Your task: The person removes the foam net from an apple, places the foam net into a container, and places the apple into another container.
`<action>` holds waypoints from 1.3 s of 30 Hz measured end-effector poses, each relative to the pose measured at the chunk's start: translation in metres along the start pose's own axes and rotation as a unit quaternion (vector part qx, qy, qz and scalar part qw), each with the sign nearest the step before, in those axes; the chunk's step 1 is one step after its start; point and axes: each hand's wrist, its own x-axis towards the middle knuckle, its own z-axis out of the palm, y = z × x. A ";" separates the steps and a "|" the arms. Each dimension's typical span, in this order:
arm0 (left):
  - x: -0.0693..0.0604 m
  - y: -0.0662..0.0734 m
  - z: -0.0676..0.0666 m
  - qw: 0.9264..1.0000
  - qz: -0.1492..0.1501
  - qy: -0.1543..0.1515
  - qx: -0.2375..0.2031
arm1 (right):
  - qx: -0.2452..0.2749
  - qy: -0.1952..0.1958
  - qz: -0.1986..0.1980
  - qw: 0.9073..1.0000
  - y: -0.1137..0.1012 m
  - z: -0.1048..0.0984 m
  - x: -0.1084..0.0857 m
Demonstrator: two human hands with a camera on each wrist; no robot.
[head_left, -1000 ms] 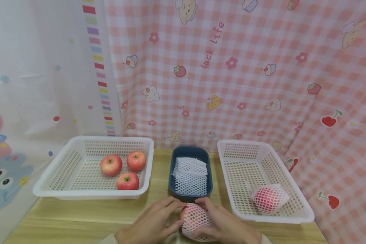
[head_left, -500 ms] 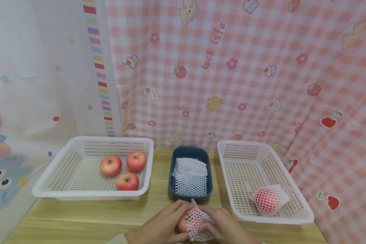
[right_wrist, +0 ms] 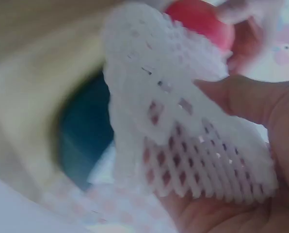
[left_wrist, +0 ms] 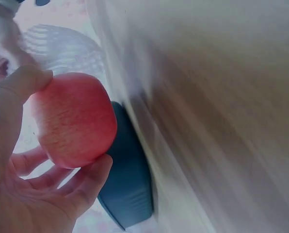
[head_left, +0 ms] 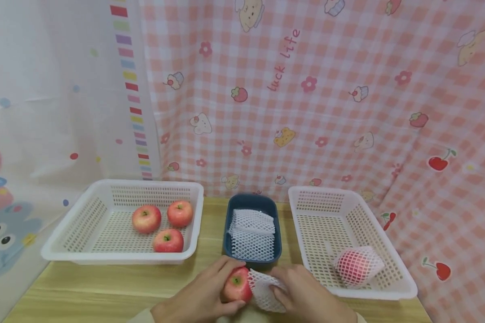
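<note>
Between thumb and fingers my left hand point(head_left: 204, 291) grips a red apple point(head_left: 237, 285), its stem facing up in the head view. The left wrist view shows the thumb pressing one side of the bare apple point(left_wrist: 76, 121) and the fingertips bracing the other. My right hand point(head_left: 307, 294) pinches a white foam net sleeve point(head_left: 264, 290) just to the right of the fruit. In the right wrist view the sleeve point(right_wrist: 183, 131) hangs loose, its mouth edge overlapping the apple point(right_wrist: 202, 22) from that camera; whether they touch I cannot tell.
A white basket point(head_left: 125, 256) with three bare apples stands left. The dark blue box point(head_left: 227, 242) behind my hands holds folded foam nets point(head_left: 252, 237). A second white basket point(head_left: 315, 233) at right contains one netted apple point(head_left: 355, 265). A checked curtain point(head_left: 266, 112) hangs behind the table.
The foam net has come off the apple, moving right with my right hand. The apple, now bare, stays in my left hand, slightly further left.
</note>
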 end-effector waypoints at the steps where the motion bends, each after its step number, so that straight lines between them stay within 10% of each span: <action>1: 0.000 0.000 -0.002 1.000 -0.003 0.002 0.000 | -0.014 0.010 -0.007 1.000 -0.004 -0.006 0.003; 8: 0.000 0.001 -0.007 1.000 -0.020 0.002 0.007 | -0.064 0.111 0.007 0.992 -0.018 -0.057 0.040; 14: 0.000 0.000 -0.006 1.000 -0.012 0.002 0.015 | -0.070 0.119 0.036 0.990 -0.010 -0.078 0.081; 39: -0.001 0.003 -0.009 0.999 0.027 0.022 0.018 | -0.070 0.158 0.208 0.963 0.049 -0.037 0.199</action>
